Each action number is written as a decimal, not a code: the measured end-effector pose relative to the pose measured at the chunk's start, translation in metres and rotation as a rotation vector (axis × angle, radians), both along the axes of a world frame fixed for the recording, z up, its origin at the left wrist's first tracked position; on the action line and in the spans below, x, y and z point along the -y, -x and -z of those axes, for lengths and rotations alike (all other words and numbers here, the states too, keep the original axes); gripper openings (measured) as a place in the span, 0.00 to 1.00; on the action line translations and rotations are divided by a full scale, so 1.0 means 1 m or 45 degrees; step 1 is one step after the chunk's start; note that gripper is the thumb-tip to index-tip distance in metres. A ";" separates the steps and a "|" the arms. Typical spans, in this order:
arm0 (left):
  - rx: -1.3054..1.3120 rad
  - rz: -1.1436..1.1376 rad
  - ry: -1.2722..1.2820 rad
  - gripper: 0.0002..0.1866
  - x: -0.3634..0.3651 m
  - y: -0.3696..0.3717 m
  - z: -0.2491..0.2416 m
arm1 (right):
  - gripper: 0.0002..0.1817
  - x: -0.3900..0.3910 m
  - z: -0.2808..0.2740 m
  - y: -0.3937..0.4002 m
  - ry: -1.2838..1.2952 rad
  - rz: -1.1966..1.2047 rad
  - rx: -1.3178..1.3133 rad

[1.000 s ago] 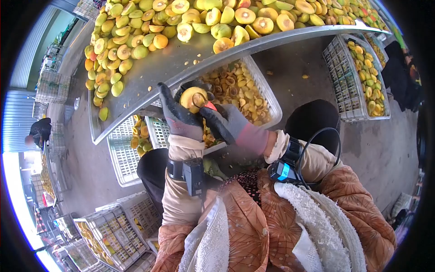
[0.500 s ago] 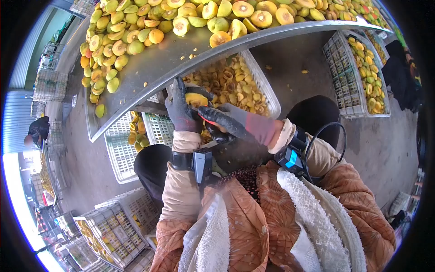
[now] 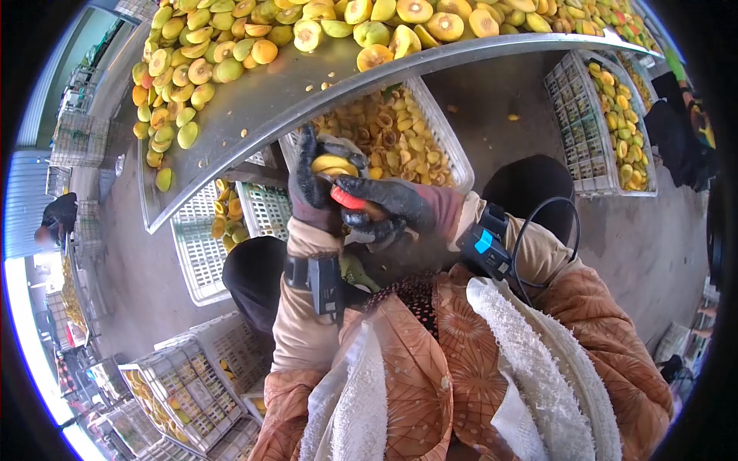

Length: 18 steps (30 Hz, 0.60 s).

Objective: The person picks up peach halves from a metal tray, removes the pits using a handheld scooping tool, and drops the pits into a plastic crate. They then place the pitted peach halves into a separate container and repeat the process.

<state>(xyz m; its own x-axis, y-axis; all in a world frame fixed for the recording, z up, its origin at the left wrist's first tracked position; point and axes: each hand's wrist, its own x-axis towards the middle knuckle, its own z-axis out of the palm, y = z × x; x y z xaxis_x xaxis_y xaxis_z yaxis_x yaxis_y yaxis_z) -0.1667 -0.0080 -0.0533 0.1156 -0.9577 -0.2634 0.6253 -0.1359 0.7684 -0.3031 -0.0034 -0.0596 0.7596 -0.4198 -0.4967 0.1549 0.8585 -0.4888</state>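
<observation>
My left hand, in a dark grey glove, grips a yellow peach half between thumb and fingers. Right beside it my right hand, also gloved, is closed around a red-handled tool held up against the fruit. The tool's working end is hidden, so its kind does not show. Both hands are just off the near edge of a metal table, over a white crate filled with yellow fruit pieces. Halved peaches are heaped on the table.
Another white crate with fruit stands below the table at left. A crate of peach halves is on the floor at right. Stacked crates stand at lower left. Other people are at the left and right edges.
My right hand has turned, showing more of the red handle, and has drawn in closer to the peach half. My left hand has shifted slightly and still holds the fruit.
</observation>
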 end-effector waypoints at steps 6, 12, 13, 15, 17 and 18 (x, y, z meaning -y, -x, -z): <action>-0.586 -0.202 0.631 0.38 -0.034 -0.125 0.037 | 0.21 0.012 0.028 0.001 -0.311 0.024 0.204; 0.559 -0.201 0.103 0.26 0.042 -0.094 -0.020 | 0.24 0.011 0.028 0.008 0.922 -0.051 -0.035; 0.681 -0.244 0.019 0.19 0.064 -0.058 -0.042 | 0.25 0.014 0.017 0.007 0.716 -0.048 -0.038; 1.226 0.123 0.223 0.22 0.121 -0.040 -0.024 | 0.26 0.020 0.011 0.005 0.510 -0.029 -0.041; 2.141 0.323 0.280 0.23 0.170 -0.022 -0.007 | 0.28 0.024 0.011 0.006 0.519 -0.022 -0.209; 2.187 0.449 0.235 0.26 0.182 -0.008 -0.008 | 0.28 0.025 0.015 0.006 0.521 -0.011 -0.213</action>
<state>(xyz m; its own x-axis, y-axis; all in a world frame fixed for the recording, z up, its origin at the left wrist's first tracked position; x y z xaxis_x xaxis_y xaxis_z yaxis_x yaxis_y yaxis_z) -0.1585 -0.1905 -0.0456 -0.0797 -0.9964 0.0277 -0.8703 0.0831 0.4854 -0.3094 -0.0283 -0.0747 0.6874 -0.6013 -0.4073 0.0384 0.5901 -0.8064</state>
